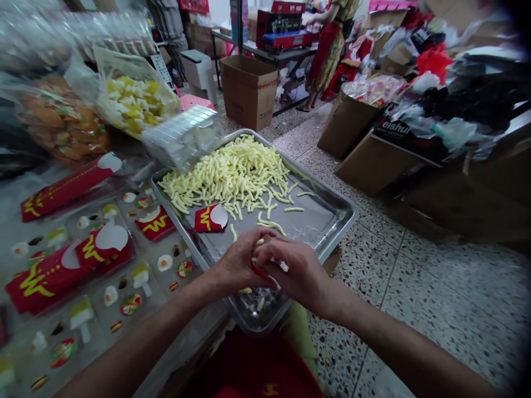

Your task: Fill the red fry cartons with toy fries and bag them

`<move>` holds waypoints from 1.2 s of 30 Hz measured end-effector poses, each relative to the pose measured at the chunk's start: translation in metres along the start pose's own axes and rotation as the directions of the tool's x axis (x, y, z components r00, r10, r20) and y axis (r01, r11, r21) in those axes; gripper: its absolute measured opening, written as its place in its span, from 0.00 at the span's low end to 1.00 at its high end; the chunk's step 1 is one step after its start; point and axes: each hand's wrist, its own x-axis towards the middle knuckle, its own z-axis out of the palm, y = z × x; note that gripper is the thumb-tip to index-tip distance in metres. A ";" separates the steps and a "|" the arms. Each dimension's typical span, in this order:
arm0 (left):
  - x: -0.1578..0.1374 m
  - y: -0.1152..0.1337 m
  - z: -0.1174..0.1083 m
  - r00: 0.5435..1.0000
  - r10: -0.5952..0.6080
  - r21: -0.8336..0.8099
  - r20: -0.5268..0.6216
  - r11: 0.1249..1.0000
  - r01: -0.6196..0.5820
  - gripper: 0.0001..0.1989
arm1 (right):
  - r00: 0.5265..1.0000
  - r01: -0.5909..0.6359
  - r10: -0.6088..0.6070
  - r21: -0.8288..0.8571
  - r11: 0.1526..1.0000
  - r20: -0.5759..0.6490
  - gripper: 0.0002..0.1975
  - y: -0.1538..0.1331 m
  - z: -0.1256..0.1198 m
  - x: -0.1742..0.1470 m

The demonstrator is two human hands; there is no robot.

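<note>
Above the near end of a metal tray [344, 214], my left hand [238, 262] is closed around a small red fry carton [259, 271], mostly hidden by the fingers. My right hand [301, 271] curls over the same carton from the other side, its fingers bent at the top, where a few pale sticks show. A large heap of pale yellow fry-shaped pieces [236, 168] fills the far part of the tray, with loose ones scattered nearer. Another red carton [211, 218] with a yellow mark lies flat inside the tray's left side.
Stacked red cartons [62, 271] lie left on clear packs of miniature food pieces [165, 262]. Behind them stand a bag of burger-like pieces [62, 116], a bag of yellow-and-white pieces [135, 102] and clear plastic boxes [182, 135]. Cardboard boxes [249, 91] and a person [327, 50] are farther back.
</note>
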 end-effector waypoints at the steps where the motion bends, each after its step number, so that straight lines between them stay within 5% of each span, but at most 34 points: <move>1: 0.002 -0.004 -0.002 0.998 0.048 0.043 -0.028 0.998 -0.047 0.42 | 0.999 0.032 -0.032 0.005 0.999 0.002 0.08 -0.002 -0.001 0.004; 5: 0.012 -0.013 -0.007 0.981 0.169 0.234 -0.099 0.962 -0.142 0.41 | 0.996 0.069 -0.068 -0.011 0.998 0.057 0.08 -0.005 -0.009 0.017; 9: 0.014 -0.001 -0.022 0.993 0.035 0.327 -0.112 0.945 0.003 0.49 | 0.981 -0.078 0.086 0.048 0.996 -0.176 0.02 0.016 -0.038 0.027; 12: 0.012 0.007 -0.037 0.971 -0.079 0.434 -0.225 0.884 0.173 0.52 | 0.937 -0.218 0.182 -0.093 0.971 -0.298 0.04 0.049 -0.062 0.038; 15: 0.011 0.005 -0.045 0.945 -0.144 0.487 -0.292 0.828 0.277 0.52 | 0.987 -0.159 0.154 -0.261 0.952 -0.038 0.11 0.078 -0.068 0.051; 19: 0.009 -0.003 -0.044 0.950 -0.132 0.524 -0.285 0.808 0.269 0.50 | 0.951 -0.026 0.140 -0.379 0.925 0.277 0.24 0.093 -0.052 0.066; 23: 0.006 -0.004 -0.040 0.942 -0.150 0.575 -0.300 0.760 0.304 0.51 | 0.946 -0.051 0.162 -0.367 0.929 0.280 0.05 0.097 -0.035 0.071; 28: 0.007 0.007 -0.029 0.932 -0.199 0.752 -0.302 0.552 0.361 0.51 | 0.953 -0.124 0.223 -0.411 0.903 0.204 0.07 0.092 -0.025 0.064; 31: 0.012 0.008 -0.025 0.931 -0.207 0.809 -0.300 0.462 0.364 0.51 | 0.964 -0.054 0.165 -0.453 0.890 0.210 0.07 0.078 -0.023 0.062; 36: 0.025 -0.009 -0.017 0.981 -0.064 0.679 -0.185 0.713 0.175 0.44 | 0.904 0.236 -0.046 -0.408 0.882 0.424 0.06 0.042 -0.017 0.063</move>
